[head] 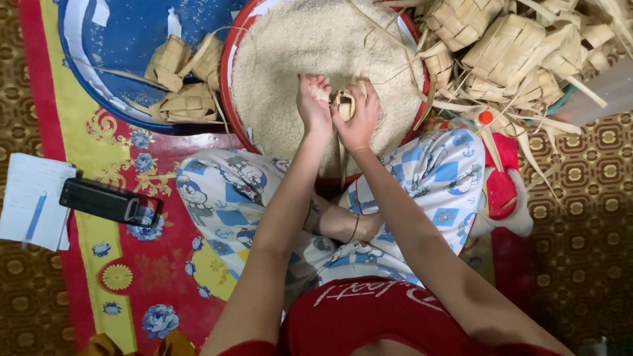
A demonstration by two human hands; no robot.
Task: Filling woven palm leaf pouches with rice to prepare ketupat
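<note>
A patterned floor with a red, yellow and blue flowered mat (125, 264) lies under a person who sits cross-legged, looking down at both hands over a basin. Held between the hands is a small woven palm-leaf pouch (344, 104), upright with its open mouth facing up and its loose leaf strips trailing down toward the lap. The right hand (359, 115) is wrapped around the pouch from the side and grips it. The left hand (312, 102) is touching it on the other side, fingers curled into a loose fist that holds white rice grains right at the pouch's mouth; so the left hand is the one at the opening. Directly beneath both hands is the red-rimmed basin of rice (232, 59). Beyond and to the left of the hands a blue basin (112, 39) holds a few woven pouches (181, 79). Beyond and to the right lies a heap of empty woven pouches (521, 46). Well to the left, nearer the person, a dark phone (109, 201) rests beside paper sheets with a blue pen (34, 217).
</note>
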